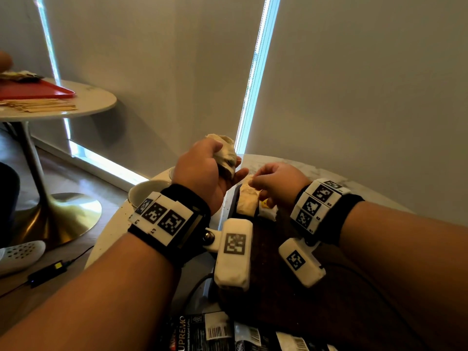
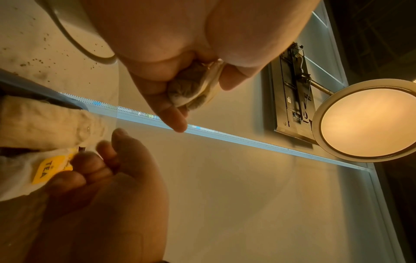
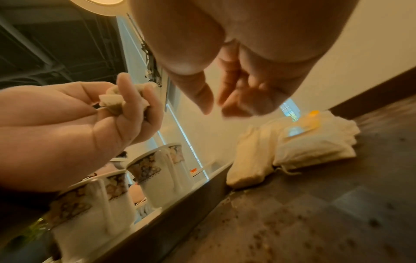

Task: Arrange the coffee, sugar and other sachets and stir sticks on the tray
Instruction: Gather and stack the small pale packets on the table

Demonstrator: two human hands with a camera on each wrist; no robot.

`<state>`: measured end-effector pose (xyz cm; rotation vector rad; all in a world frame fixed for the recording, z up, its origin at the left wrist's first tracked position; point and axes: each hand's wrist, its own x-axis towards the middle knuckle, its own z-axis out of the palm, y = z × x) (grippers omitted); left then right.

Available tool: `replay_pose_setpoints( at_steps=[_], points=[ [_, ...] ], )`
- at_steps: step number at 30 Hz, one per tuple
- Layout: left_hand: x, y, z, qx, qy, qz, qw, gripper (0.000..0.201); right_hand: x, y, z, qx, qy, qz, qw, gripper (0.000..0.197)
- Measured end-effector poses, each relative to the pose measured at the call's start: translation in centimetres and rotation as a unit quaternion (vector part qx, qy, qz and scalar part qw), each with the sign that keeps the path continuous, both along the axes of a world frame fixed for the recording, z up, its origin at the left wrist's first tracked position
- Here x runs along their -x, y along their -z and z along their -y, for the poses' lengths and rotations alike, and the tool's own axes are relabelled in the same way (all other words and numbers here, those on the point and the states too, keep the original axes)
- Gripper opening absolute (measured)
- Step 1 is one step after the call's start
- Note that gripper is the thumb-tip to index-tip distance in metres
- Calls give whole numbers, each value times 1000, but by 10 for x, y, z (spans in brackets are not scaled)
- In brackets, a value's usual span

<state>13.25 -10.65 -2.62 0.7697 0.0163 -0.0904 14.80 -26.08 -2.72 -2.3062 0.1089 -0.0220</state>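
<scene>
My left hand (image 1: 202, 168) is raised above the far left corner of the dark tray (image 1: 291, 305) and grips a crumpled bunch of tea bags (image 1: 225, 154). The same bunch (image 2: 191, 94) shows between thumb and fingers in the left wrist view. My right hand (image 1: 276, 181) hovers just right of it with loosely curled fingers (image 3: 227, 89) that hold nothing. Below it several pale tea bags (image 3: 292, 146) lie piled in the tray's far corner, one with a yellow TEA tag (image 2: 49, 169). Black coffee sachets (image 1: 202, 330) lie at the near edge.
Two patterned white cups (image 3: 157, 174) stand just outside the tray's left rim (image 3: 180, 201). Dark crumbs speckle the tray floor. A second round table at far left carries a red tray (image 1: 35, 89) and wooden stir sticks (image 1: 40, 105). Cables run near the tray.
</scene>
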Motion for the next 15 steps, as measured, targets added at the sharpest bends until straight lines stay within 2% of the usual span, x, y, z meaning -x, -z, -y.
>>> replay_pose_setpoints(
  at_steps=[3,5,7,11,15],
  points=[
    [0,1,1,-3,8,1,1000,32,9,1,-7,-68,-60,-110,990,11],
    [2,0,1,-2,16,-5,1000,36,9,6,-11,-46,-53,-134,988,11],
    [3,0,2,-3,21,-9,1000,37,6,9,-12,-35,-34,-127,991,7],
    [4,-2,1,-4,37,-6,999,24,1,9,-10,-45,-25,-123,991,11],
    [6,-1,0,-6,62,-12,998,32,2,5,0,-38,-41,-37,998,10]
  ],
)
